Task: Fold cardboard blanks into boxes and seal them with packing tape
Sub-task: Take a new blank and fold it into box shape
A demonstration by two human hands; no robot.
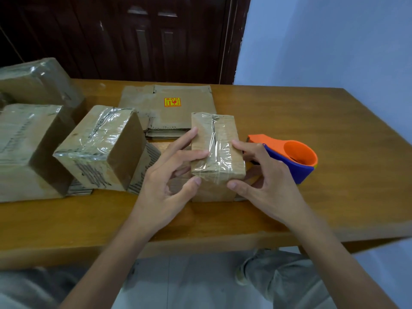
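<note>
1. I take this for a room in a home: a dark carved wooden door beside a plain pale blue wall.
2. I work at a bare wooden table, informally set up for packing.

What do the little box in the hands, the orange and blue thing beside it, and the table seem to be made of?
Box: brown cardboard, matte, with glossy clear tape along its top seam, wrinkled and glinting.
Dispenser: probably moulded plastic, with smooth, even orange and blue surfaces.
Table: looks like wood or wood veneer, with faint grain and a slight sheen.
</note>
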